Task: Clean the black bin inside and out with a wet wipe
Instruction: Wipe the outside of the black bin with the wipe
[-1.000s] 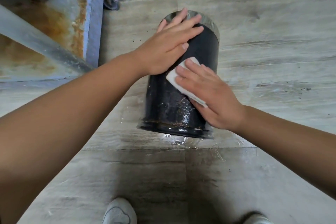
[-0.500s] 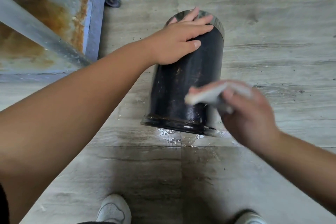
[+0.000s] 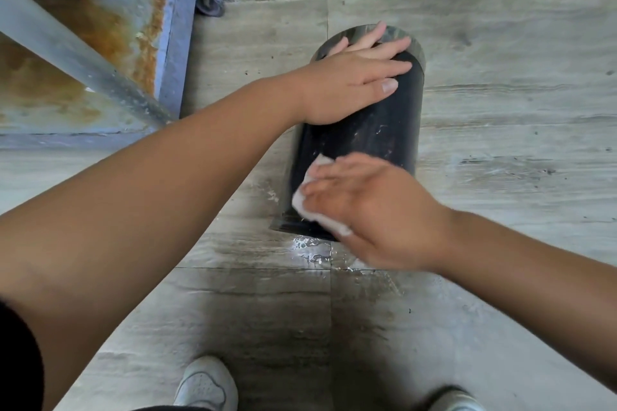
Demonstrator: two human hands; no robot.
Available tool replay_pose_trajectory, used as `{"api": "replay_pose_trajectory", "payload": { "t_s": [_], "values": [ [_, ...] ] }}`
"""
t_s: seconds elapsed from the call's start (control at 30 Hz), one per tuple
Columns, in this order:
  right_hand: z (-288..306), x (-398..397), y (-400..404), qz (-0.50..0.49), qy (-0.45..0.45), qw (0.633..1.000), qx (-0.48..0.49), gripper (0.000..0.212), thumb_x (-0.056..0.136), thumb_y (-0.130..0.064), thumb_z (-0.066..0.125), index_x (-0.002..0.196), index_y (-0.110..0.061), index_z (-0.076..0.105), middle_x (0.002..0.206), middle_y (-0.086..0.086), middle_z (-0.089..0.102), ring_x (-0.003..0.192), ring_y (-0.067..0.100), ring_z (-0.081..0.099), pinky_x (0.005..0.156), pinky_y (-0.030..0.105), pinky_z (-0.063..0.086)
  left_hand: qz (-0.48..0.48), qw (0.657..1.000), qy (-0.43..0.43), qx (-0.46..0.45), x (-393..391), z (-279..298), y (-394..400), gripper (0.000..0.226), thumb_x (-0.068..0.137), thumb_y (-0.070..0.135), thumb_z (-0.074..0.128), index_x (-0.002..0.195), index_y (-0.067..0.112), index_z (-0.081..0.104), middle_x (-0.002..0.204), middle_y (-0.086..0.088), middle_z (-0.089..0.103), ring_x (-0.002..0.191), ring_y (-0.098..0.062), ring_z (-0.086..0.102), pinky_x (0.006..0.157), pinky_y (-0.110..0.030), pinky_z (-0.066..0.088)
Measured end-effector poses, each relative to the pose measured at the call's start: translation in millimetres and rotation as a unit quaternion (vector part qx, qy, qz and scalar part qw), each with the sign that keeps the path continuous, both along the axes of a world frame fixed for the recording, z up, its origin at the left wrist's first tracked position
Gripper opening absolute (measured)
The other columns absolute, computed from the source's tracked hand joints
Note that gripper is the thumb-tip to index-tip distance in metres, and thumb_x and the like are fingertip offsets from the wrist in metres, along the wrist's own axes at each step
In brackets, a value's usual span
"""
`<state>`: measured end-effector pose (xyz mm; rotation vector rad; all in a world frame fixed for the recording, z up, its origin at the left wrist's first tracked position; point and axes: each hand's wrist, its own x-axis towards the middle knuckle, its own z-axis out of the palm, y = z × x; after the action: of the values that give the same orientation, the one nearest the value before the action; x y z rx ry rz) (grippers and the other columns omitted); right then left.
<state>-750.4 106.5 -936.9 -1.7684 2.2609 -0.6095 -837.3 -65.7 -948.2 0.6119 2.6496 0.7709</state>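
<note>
**Grey wood-grain tile floor [image 3: 500, 130]: skid risk**

Black cylindrical bin [image 3: 377, 137] stands on it. Left grip [image 3: 350, 83], fingers flat, steadies top. Right grip [image 3: 374, 207], fingers straight, presses white wet wipe [image 3: 310, 207] on lower side. Puddle [image 3: 310, 250] at rim: hard rub could slide bin.

- Right hand [image 3: 370, 210]: showing motion-blurred, finger outlines smearing.
- Wet wipe [image 3: 309, 207]: lying mostly hidden under that hand's fingers, only its left and lower edges peeking out.
- Black bin [image 3: 374, 140]: far end sitting partly covered by the left hand [image 3: 350, 80]; interior not showing.
- Left shoe [image 3: 207, 384] and right shoe [image 3: 454, 401]: being cropped by the bottom edge.
</note>
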Motion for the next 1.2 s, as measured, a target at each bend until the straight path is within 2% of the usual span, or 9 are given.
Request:
{"api": "replay_pose_trajectory", "payload": {
  "t_s": [0.1,0.2,0.3,0.43,0.5,0.6,0.8,1.07,1.2],
  "values": [
    [0,21,4,0.069,-0.066,0.995,-0.032,0.024,0.078,-0.008,0.057,0.096,-0.006,0.073,0.107,0.004,0.075,0.110,0.024,0.065,0.095,0.040,0.045,0.002,1.000,0.010,0.002,1,-2,-3,0.050,0.100,0.039,0.027,0.146,0.025,0.035,0.161,0.010,0.007,0.146,-0.010,-0.013,0.116,-0.046,-0.009],
    [-3,29,19,0.038,-0.269,0.955,-0.122,0.019,0.093,-0.009,0.057,0.101,-0.003,0.073,0.104,0.008,0.075,0.103,0.026,0.069,0.090,0.042,0.050,0.009,1.000,0.018,0.005,3,-3,-10,0.049,0.099,0.039,0.028,0.146,0.026,0.035,0.161,0.010,0.009,0.146,-0.010,-0.011,0.118,-0.049,-0.006],
    [-5,12,31,-0.122,-0.487,0.827,-0.252,0.025,0.092,-0.022,0.057,0.096,-0.004,0.075,0.099,0.015,0.076,0.098,0.031,0.070,0.088,0.040,0.053,0.040,0.998,0.038,0.023,9,-3,-20,0.046,0.098,0.034,0.036,0.142,0.025,0.042,0.159,0.007,0.017,0.148,-0.014,-0.003,0.118,-0.051,0.002],
    [-28,-45,34,-0.342,-0.508,0.668,-0.423,0.032,0.091,-0.013,0.045,0.104,-0.010,0.074,0.104,0.003,0.073,0.107,0.023,0.063,0.094,0.036,0.047,0.179,0.979,0.097,0.020,24,-5,-32,0.042,0.090,0.031,0.048,0.131,0.022,0.051,0.154,0.006,0.034,0.147,-0.023,0.012,0.117,-0.044,0.019],
    [-46,-64,28,-0.364,-0.461,0.711,-0.387,0.035,0.096,-0.016,0.042,0.124,-0.015,0.063,0.124,-0.003,0.065,0.125,0.022,0.055,0.104,0.038,0.042,0.219,0.972,0.081,-0.013,33,-7,-41,0.050,0.088,0.039,0.048,0.136,0.027,0.044,0.158,0.004,0.024,0.147,-0.029,0.006,0.114,-0.040,0.018],
    [-77,-63,7,-0.312,-0.362,0.842,-0.249,0.038,0.102,-0.012,0.041,0.138,-0.025,0.045,0.151,-0.005,0.039,0.146,0.016,0.029,0.121,0.033,0.022,0.230,0.972,0.034,-0.026,44,-14,-63,0.056,0.094,0.042,0.041,0.148,0.034,0.027,0.162,0.006,0.001,0.147,-0.026,-0.008,0.111,-0.034,0.005],
    [-93,-12,-36,-0.171,-0.208,0.952,-0.145,0.050,0.102,-0.019,0.037,0.151,-0.009,0.030,0.161,0.006,0.018,0.152,0.028,0.006,0.124,0.044,0.007,0.246,0.969,0.003,0.006,49,-23,-89,0.057,0.097,0.038,0.034,0.151,0.033,0.018,0.161,0.005,-0.007,0.146,-0.021,-0.014,0.113,-0.033,-0.003],
    [-67,42,-33,0.028,-0.084,0.992,-0.090,0.047,0.100,-0.024,0.040,0.142,-0.004,0.048,0.152,0.015,0.043,0.147,0.033,0.029,0.118,0.049,0.025,0.233,0.972,-0.016,0.031,49,-24,-78,0.056,0.098,0.031,0.037,0.151,0.034,0.019,0.162,0.005,-0.007,0.147,-0.021,-0.013,0.112,-0.029,-0.003],
    [-56,53,-26,0.104,-0.174,0.974,-0.101,0.039,0.094,-0.010,0.054,0.131,0.001,0.059,0.142,0.016,0.055,0.141,0.031,0.041,0.117,0.045,0.031,0.222,0.974,-0.026,0.047,49,-24,-73,0.056,0.097,0.031,0.037,0.150,0.036,0.019,0.162,0.006,-0.007,0.147,-0.018,-0.012,0.116,-0.034,-0.001]
  ]
}}
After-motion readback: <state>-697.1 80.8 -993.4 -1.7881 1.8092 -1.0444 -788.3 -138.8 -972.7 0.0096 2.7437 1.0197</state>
